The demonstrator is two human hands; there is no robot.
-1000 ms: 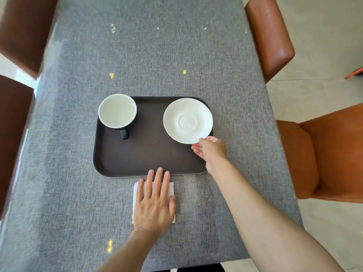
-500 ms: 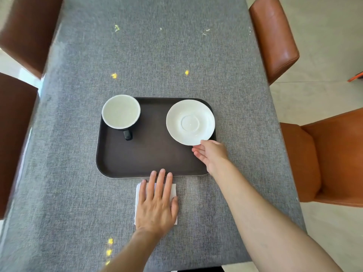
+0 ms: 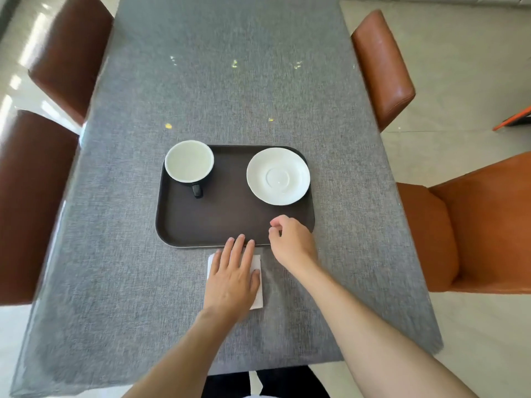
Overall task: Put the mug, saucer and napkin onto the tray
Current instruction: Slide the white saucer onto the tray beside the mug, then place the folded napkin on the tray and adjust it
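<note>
A dark brown tray point(image 3: 230, 222) lies on the grey table. A black mug point(image 3: 189, 165) with a white inside stands in the tray's far left corner, its handle toward me. A white saucer point(image 3: 278, 176) rests flat in the far right part of the tray. A white folded napkin point(image 3: 258, 285) lies on the table just in front of the tray's near edge. My left hand point(image 3: 232, 278) lies flat on the napkin, fingers spread, fingertips at the tray rim. My right hand point(image 3: 291, 242) hovers over the tray's near right corner, fingers loosely curled, holding nothing.
The grey cloth-covered table point(image 3: 201, 96) stretches far ahead. Brown chairs point(image 3: 69, 58) stand along the left side and orange-brown chairs point(image 3: 385, 67) along the right. The table's near edge is just below my forearms.
My right hand has let go of the saucer and drawn back toward me, to the tray's near right corner. The saucer now lies flat on the tray. My left hand stays on the napkin.
</note>
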